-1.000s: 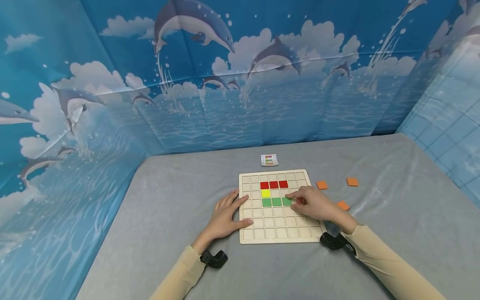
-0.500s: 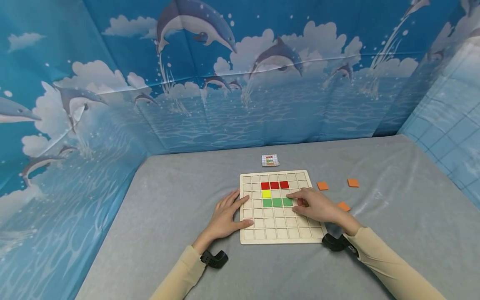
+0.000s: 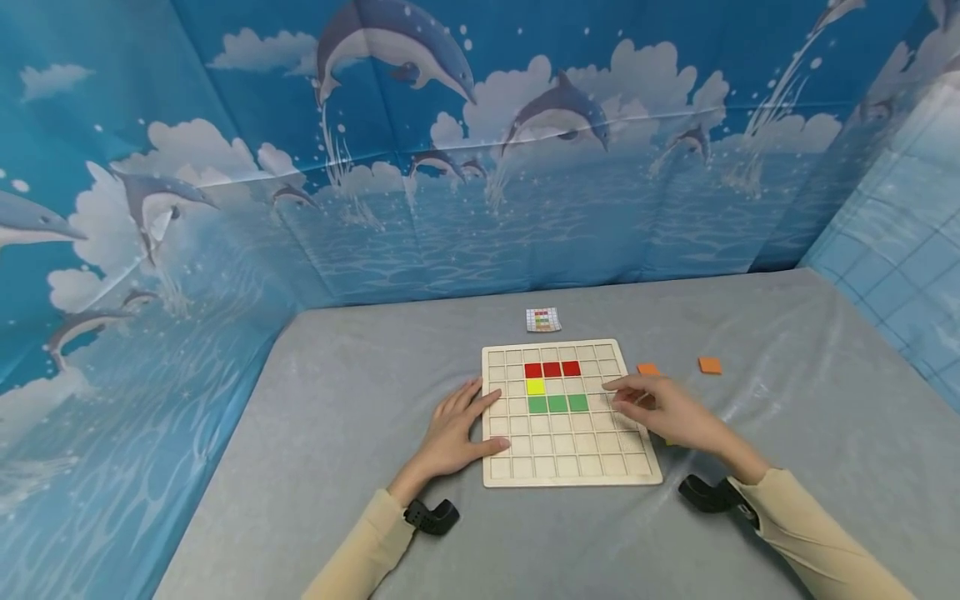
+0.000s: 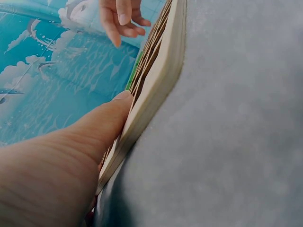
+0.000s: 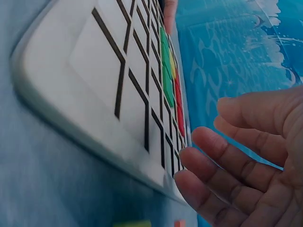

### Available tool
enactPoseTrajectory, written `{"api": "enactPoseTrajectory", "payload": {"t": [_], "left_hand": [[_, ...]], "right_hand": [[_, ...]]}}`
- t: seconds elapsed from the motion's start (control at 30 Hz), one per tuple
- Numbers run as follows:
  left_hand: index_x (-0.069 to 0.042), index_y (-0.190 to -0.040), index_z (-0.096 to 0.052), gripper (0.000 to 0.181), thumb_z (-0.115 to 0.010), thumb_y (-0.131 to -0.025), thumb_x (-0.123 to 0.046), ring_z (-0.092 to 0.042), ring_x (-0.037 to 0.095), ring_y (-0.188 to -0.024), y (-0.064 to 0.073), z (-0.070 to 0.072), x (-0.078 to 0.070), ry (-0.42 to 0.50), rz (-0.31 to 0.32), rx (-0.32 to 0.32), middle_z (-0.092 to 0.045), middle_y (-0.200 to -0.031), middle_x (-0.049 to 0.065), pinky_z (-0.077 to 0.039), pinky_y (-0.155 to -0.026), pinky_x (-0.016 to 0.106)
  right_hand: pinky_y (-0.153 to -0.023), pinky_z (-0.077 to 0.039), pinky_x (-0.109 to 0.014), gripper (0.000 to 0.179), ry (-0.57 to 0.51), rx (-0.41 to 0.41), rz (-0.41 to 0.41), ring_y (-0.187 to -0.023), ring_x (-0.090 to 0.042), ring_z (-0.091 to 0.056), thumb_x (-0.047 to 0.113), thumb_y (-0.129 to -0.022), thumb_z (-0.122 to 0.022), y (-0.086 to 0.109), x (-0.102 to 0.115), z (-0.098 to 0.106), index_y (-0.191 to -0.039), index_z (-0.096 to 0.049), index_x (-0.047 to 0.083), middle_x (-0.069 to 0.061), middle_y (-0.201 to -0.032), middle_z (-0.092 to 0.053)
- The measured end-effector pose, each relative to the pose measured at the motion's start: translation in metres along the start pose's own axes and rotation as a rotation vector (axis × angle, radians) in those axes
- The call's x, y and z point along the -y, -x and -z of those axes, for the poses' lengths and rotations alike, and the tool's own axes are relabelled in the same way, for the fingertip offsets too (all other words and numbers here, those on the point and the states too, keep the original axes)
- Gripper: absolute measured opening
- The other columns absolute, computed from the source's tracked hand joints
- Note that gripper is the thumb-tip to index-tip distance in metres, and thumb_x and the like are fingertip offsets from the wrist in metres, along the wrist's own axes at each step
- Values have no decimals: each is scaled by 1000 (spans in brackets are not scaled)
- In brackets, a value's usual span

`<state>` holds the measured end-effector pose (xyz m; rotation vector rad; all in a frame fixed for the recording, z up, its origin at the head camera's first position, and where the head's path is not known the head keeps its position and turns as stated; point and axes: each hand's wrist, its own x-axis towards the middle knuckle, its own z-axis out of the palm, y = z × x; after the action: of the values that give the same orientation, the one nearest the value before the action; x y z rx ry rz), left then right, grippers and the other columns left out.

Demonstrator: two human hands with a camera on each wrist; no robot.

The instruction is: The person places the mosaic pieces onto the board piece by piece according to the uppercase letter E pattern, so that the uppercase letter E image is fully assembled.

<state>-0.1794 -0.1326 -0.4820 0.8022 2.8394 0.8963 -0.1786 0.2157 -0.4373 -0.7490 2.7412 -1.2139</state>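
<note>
A pale wooden grid board [image 3: 566, 467] lies flat on the grey cloth. Three red tiles [image 3: 551, 369] form one row in it, a yellow tile [image 3: 535, 387] sits below the leftmost, and three green tiles [image 3: 557, 403] make another row. My left hand [image 3: 450, 433] rests at the board's left edge, fingers spread, with thumb and index finger on the rim. Over the right edge hovers my right hand [image 3: 667, 408]; the right wrist view shows its fingers [image 5: 222, 144] loosely bent and apart, with nothing between them.
An orange tile [image 3: 709, 365] lies to the right, and another orange tile [image 3: 647, 368] is partly covered by the right hand. A bit of yellow [image 3: 670, 442] shows beneath that hand. Behind the board lies a small printed card [image 3: 543, 320]. A dolphin-print curtain [image 3: 450, 225] hangs behind.
My right hand has lifted off the rightmost green tile and moved right, toward the board's edge. That green tile now shows fully. My left hand stays in place.
</note>
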Motion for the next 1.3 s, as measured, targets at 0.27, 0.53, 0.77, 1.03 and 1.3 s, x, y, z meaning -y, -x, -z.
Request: {"api": "enactPoseTrajectory", "payload": {"t": [0.27,0.53,0.77,1.03,1.3], "left_hand": [[-20,-148,-36,74,-63,-86,-51,-9,24,-142,0,3,-3,-4,8,13,-17,-156,10,-10,-108,52],[-20,-149,-36,74,-63,-86,-50,-9,23,-142,-1,3,-2,-5,10,8,-18,-156,10,-10,-108,52],[-21,-149,-36,75,-63,-86,-52,-8,22,-143,-2,2,-1,-14,17,13,-17,-156,8,-10,-109,51],[-21,-149,-35,75,-63,-87,-52,-8,22,-143,-2,1,0,-14,12,17,-17,-156,8,-9,-109,51],[-20,-149,-35,74,-63,-87,-51,-9,22,-142,-2,1,1,-17,9,12,-17,-156,10,-10,-108,52]], "right_hand": [[-69,-49,-31,22,83,-79,-40,-86,-17,-59,13,-93,-63,20,-10,27,-111,-67,1,-5,-100,-66],[-62,-48,-27,15,141,-15,-52,-72,-6,-55,11,-82,-76,33,-24,43,-96,-71,7,5,-89,-64],[-62,-44,-25,33,123,78,-121,-72,-8,-49,23,-74,-83,38,-35,44,-100,-69,7,3,-87,-58],[-56,-37,-25,31,80,56,-128,-65,-9,-43,16,-72,-83,43,-43,44,-98,-70,5,0,-82,-55],[-55,-35,-25,23,96,54,-131,-66,-10,-41,18,-74,-83,44,-45,44,-94,-72,11,1,-84,-54]]}}
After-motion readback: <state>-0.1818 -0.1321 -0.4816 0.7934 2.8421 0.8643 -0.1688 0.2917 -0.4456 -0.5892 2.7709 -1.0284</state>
